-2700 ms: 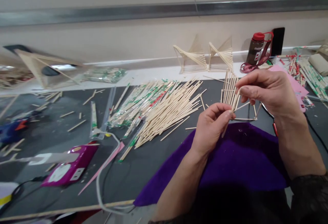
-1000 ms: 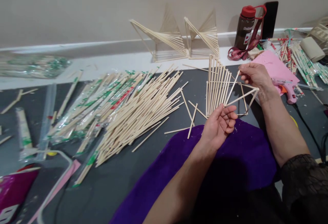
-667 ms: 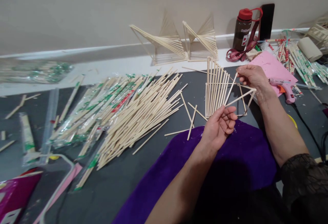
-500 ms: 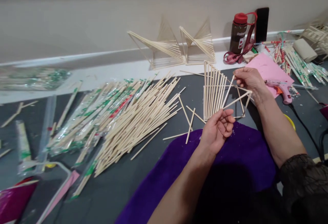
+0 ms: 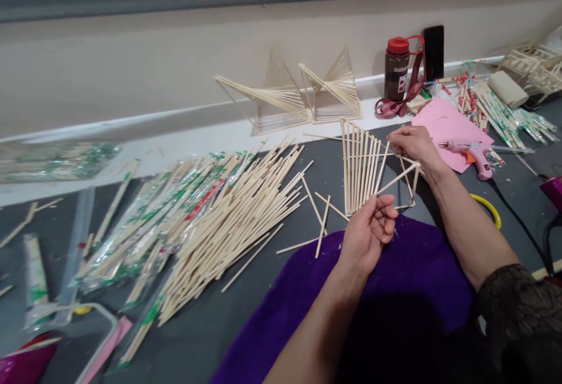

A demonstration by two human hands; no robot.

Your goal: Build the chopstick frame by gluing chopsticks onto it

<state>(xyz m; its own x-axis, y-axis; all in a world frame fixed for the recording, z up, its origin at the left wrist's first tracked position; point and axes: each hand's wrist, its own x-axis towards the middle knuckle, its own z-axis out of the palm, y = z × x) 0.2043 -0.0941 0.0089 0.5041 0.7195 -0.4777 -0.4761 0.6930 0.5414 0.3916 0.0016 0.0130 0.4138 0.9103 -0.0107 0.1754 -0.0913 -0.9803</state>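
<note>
My right hand (image 5: 415,145) pinches the upper end of a wooden chopstick (image 5: 383,161) between thumb and fingers. At its lower end my left hand (image 5: 369,229) has thumb and index finger pressed together, the other fingers curled; the exact contact is hidden behind the fingertips. The chopstick leans at the right side of a fan-like row of chopsticks (image 5: 357,167), part of an open stick frame whose bars (image 5: 406,171) reach to the right. Below the frame lies purple cloth (image 5: 413,255).
Left of the frame is a pile of loose chopsticks (image 5: 237,226), with wrapped chopsticks (image 5: 144,214) beyond it. Two finished-looking stick structures (image 5: 281,100) stand by the wall. On the right are a pink glue gun (image 5: 476,156), a bottle (image 5: 396,74), a phone (image 5: 434,53) and yellow-handled scissors (image 5: 492,208).
The camera view has tilted up slightly, so everything sits lower and a little further left. Both hands keep nearly the same hold on the chopstick and frame.
</note>
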